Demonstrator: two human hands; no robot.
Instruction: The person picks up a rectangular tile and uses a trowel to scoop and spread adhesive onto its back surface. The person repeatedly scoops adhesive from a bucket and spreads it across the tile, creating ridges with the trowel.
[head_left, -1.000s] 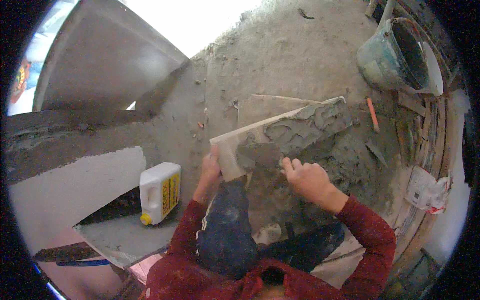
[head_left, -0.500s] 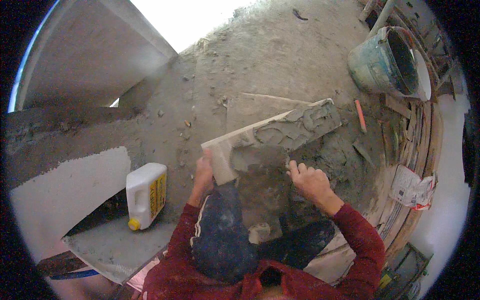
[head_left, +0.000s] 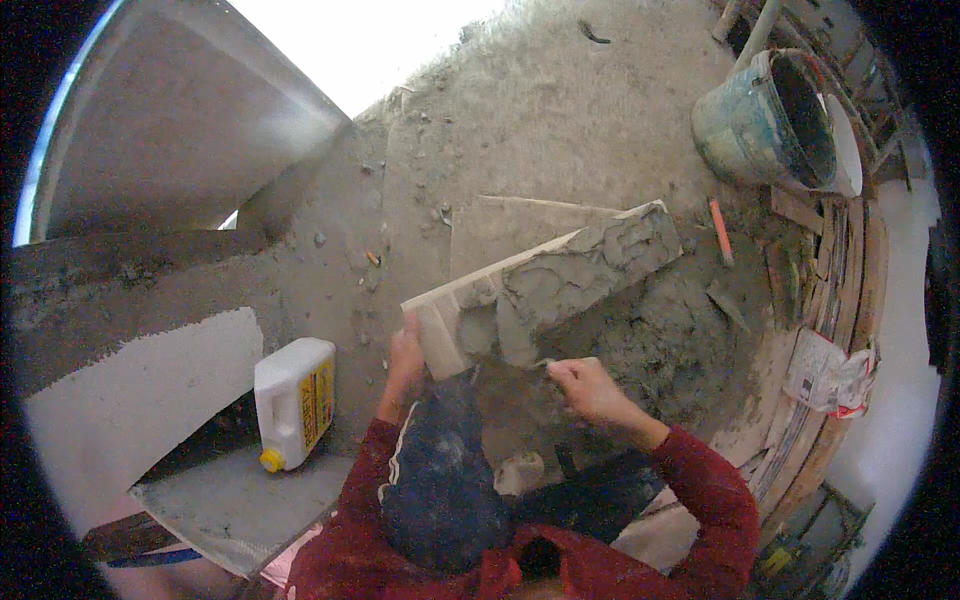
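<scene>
My left hand (head_left: 404, 362) grips the near left end of a long pale tile (head_left: 438, 335), which lies slanted from near left to far right. Grey mortar (head_left: 610, 255) covers most of its upper face in thick ridges; the left end is bare. In my right hand (head_left: 592, 388), closed around its handle, is a trowel (head_left: 516, 332) whose mortar-smeared blade rests against the mortar near the tile's left part. The handle is mostly hidden by my fingers. A heap of wet mortar (head_left: 670, 345) spreads to the right of the tile.
A dirty bucket (head_left: 740, 125) stands far right, near an orange stick-like piece (head_left: 720, 232). At left is a white jug with a yellow cap (head_left: 290, 405). A crumpled bag (head_left: 825, 375) lies on stacked boards (head_left: 835, 270) at right. A large grey panel (head_left: 180, 120) leans at far left.
My right hand has moved left and nearer to me with the trowel, whose blade now shows on the mortar near the tile's bare end. My left hand keeps its hold.
</scene>
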